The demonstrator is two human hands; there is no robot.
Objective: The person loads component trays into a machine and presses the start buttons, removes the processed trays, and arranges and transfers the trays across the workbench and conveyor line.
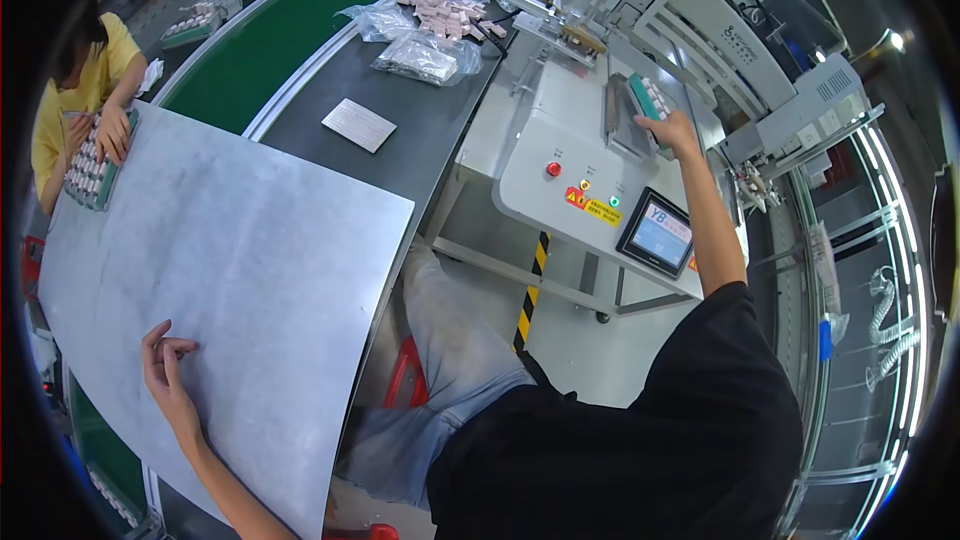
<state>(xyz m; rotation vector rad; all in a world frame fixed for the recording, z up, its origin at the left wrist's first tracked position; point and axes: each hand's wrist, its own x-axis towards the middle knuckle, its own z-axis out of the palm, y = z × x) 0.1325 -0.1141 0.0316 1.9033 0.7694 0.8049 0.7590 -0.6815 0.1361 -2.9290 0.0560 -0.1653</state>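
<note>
At the machine on the right, my right hand [676, 130] is closed on the near end of a green tray [638, 97]. Rows of small whitish pieces [654, 92] stand in that tray, and part of it is hidden by the hand. My left hand [168, 365] is over the large grey metal sheet [290, 250], its fingers loosely bent and apart with nothing in them. Whether it touches the sheet I cannot tell.
A co-worker in a yellow top handles another filled tray [92, 175] at the far left. A flat silvery plate [359, 125], plastic bags [425, 58] and loose pinkish pieces [445, 15] lie on the dark table. The machine has a red button [554, 170] and a touchscreen [660, 232].
</note>
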